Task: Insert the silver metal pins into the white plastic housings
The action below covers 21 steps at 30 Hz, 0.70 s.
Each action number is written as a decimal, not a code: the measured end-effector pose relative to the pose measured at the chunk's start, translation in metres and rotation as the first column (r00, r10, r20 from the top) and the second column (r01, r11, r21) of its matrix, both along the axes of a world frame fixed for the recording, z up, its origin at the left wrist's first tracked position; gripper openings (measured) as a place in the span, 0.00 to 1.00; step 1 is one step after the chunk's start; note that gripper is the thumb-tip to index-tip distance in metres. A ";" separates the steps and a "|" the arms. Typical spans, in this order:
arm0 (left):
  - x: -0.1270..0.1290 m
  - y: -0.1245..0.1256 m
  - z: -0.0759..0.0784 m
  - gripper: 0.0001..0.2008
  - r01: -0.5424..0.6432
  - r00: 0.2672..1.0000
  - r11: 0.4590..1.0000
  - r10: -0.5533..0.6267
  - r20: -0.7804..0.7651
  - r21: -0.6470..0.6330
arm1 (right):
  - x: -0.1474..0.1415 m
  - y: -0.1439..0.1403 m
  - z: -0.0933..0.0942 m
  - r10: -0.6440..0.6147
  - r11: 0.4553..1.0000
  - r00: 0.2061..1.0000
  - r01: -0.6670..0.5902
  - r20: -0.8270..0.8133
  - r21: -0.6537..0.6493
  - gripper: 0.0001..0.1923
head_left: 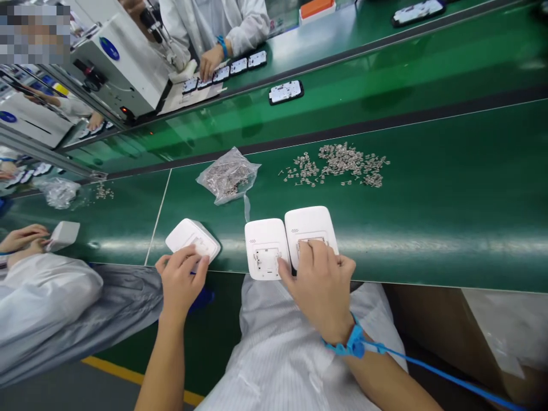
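My left hand (182, 279) rests its outstretched fingers on the near side of a thick white plastic housing (187, 231), perhaps two stacked, turned askew at the bench edge. Two white housings lie face up side by side in front of me. The left one (268, 254) shows a square recess and a small group of holes. Over the near part of the right one (310, 220) my right hand (321, 279) bends its fingers, spanning its width. Its thumb lies at the seam between the two. A blue wrist strap (355, 341) with a cord circles my right wrist.
Small metal parts (346, 162) lie in a loose pile beyond the housings, beside a clear bag (229, 176) of similar parts. A raised green belt carries a circuit board (286, 91). Co-workers' hands (212, 60) work across it and at left (25, 240). A white machine (122, 63) stands far left.
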<state>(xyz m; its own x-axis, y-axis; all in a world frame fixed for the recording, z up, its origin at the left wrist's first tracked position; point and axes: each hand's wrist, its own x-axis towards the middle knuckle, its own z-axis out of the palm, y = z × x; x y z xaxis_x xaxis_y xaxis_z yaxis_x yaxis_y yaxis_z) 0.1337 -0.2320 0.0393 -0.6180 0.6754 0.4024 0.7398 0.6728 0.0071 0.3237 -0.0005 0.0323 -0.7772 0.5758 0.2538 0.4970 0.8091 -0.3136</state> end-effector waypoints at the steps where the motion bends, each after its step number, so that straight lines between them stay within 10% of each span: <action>1: -0.006 -0.008 0.001 0.15 -0.023 1.000 1.000 0.023 0.006 0.007 | -0.003 -0.007 0.001 0.030 1.000 1.000 -0.030 0.000 0.003 0.14; 15: -0.100 -0.085 -0.005 0.22 0.096 0.995 0.995 -0.096 -0.015 0.012 | -0.143 -0.101 0.022 0.367 0.926 0.924 -0.351 0.111 -0.141 0.11; 21: -0.141 -0.090 0.023 0.25 0.175 0.983 0.984 -0.177 -0.052 -0.036 | -0.202 -0.108 0.037 0.463 0.821 0.886 -0.413 0.036 -0.394 0.14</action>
<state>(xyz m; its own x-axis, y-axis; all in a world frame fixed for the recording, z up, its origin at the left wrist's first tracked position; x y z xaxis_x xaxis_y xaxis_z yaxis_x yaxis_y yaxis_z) -0.0068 -0.3220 0.0626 -0.4662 0.7843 0.4092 0.8453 0.5314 -0.0556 0.1217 -0.1089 0.0693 -0.9801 0.1976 -0.0212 0.1719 0.7897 -0.5889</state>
